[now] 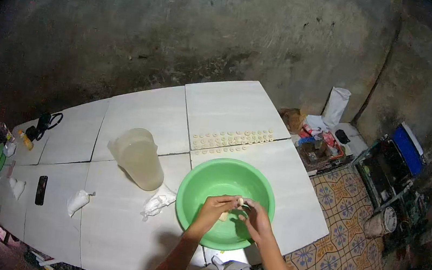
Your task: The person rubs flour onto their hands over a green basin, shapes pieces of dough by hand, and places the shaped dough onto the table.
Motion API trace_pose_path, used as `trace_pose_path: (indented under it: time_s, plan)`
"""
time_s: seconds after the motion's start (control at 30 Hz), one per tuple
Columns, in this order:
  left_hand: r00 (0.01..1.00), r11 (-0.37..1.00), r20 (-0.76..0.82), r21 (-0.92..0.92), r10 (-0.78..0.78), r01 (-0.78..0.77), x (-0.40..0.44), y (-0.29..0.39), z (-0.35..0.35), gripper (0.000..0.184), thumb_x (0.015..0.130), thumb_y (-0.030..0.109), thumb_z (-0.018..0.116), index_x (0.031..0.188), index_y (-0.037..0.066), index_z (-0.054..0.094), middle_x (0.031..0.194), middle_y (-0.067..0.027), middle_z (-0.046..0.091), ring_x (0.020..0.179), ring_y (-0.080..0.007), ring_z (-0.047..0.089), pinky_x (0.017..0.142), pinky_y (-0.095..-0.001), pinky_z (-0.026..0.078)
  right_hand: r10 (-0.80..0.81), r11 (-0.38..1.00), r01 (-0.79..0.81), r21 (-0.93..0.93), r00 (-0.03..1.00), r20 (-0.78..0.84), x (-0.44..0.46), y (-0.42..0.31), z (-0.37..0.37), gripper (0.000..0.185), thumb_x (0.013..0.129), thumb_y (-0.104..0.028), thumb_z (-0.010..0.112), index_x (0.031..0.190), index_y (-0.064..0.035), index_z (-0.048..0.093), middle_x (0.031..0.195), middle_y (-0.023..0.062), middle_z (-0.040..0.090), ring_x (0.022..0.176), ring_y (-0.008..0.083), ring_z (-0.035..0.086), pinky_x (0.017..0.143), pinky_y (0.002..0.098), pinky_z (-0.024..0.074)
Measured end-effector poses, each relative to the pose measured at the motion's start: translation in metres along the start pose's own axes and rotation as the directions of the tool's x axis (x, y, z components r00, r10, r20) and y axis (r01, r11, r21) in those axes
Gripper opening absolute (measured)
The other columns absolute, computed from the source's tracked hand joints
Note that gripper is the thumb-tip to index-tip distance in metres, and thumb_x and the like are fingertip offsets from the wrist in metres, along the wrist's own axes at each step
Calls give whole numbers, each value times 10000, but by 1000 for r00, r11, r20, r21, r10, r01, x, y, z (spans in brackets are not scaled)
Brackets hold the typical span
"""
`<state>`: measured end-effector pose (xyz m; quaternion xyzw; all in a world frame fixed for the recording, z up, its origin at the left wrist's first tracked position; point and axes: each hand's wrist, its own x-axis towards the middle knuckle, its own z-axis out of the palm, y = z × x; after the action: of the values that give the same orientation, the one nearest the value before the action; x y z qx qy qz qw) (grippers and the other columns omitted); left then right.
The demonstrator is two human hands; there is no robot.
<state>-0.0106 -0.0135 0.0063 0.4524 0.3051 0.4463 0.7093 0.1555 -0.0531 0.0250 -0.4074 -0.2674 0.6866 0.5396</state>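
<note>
Above a green plastic basin (187,186), my two hands meet over a small pale piece of dough (240,200). My left hand (214,210) comes in from the left with its fingertips closed on the piece. From the other side, my right hand (257,222) pinches the same piece, its lower fingers curled loosely. A larger lump of dough (224,216) lies in the basin, partly hidden behind my left hand. Beyond the basin, several small round dough pieces (232,137) lie in rows on the white table (298,173).
Left of the basin stands a translucent pitcher (139,159), with a crumpled plastic bag (159,202) beside it. Farther left are a white bag (78,202), a phone (41,190) and a yellow bottle (25,140). A cluttered crate (318,151) and a bucket (381,222) stand to the right.
</note>
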Motion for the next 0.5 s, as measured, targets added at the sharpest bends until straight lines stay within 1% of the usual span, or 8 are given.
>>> trace_pose_path:
  time_s: [0.1, 0.17, 0.23, 0.3, 0.4, 0.43, 0.47, 0.5]
  plan:
    - [999, 993, -32, 116, 1, 3, -7, 14, 7, 305, 878, 126, 701, 1123, -52, 663, 1040, -121, 696, 962, -168, 652, 865, -272, 502, 7, 1000, -8, -21, 1000, -25, 1, 3, 1, 227, 953, -291, 539, 1057, -113, 635, 1040, 3, 643, 1014, 119, 560, 813, 318, 417]
    - [1000, 995, -22, 96, 14, -12, -3, 7, 1, 276, 873, 108, 702, 1097, -48, 671, 1031, -120, 698, 960, -167, 653, 860, -270, 503, 8, 998, -11, -58, 999, -45, 0, 3, 1, 221, 948, -286, 548, 1051, -112, 639, 1038, 2, 643, 1004, 116, 563, 804, 314, 420]
    - [998, 997, -27, 62, 53, -51, -2, 1, -2, 199, 867, 65, 699, 1031, -44, 674, 999, -116, 698, 951, -165, 656, 841, -263, 507, -48, 988, 40, -150, 998, -49, 1, 4, 2, 198, 955, -225, 538, 1015, -83, 661, 1014, 7, 636, 944, 114, 566, 782, 281, 416]
    - [999, 999, -36, 45, 23, -21, -2, -1, -2, 197, 871, 61, 692, 1036, -44, 667, 990, -111, 695, 947, -165, 656, 840, -263, 508, -73, 979, 62, -195, 996, -49, 1, 5, 4, 192, 958, -195, 532, 997, -69, 672, 1002, 10, 632, 914, 113, 568, 771, 264, 414]
    - [999, 998, -44, 56, -26, 29, 0, -5, -3, 221, 887, 55, 670, 1077, -50, 628, 991, -114, 682, 942, -178, 657, 853, -277, 518, -295, 883, 224, -412, 948, -117, 0, 8, 8, 115, 908, -129, 630, 955, -28, 660, 928, 32, 633, 891, 133, 579, 812, 263, 437]
    - [999, 1000, -31, -25, -17, 16, 0, -6, -2, 220, 891, 72, 674, 1068, -49, 628, 989, -109, 682, 937, -168, 653, 852, -270, 509, -368, 833, 291, -471, 926, -80, 2, 10, 8, 130, 902, -144, 642, 971, -35, 664, 930, 14, 623, 846, 88, 546, 726, 235, 408]
    - [1000, 995, -17, -105, -6, 4, 0, -7, -2, 221, 894, 89, 678, 1059, -48, 628, 988, -103, 683, 933, -158, 648, 850, -262, 500, -368, 833, 290, -471, 926, -80, 4, 11, 7, 130, 902, -144, 642, 971, -35, 664, 930, 14, 623, 846, 88, 546, 726, 235, 408]
    - [1000, 993, -10, -120, -11, 9, -1, -7, -2, 220, 898, 87, 673, 1065, -44, 616, 989, -107, 681, 933, -163, 651, 853, -268, 503, -395, 846, 305, -436, 909, -130, 5, 13, 7, 121, 891, -124, 653, 970, -34, 667, 927, 18, 624, 839, 86, 544, 718, 236, 410]
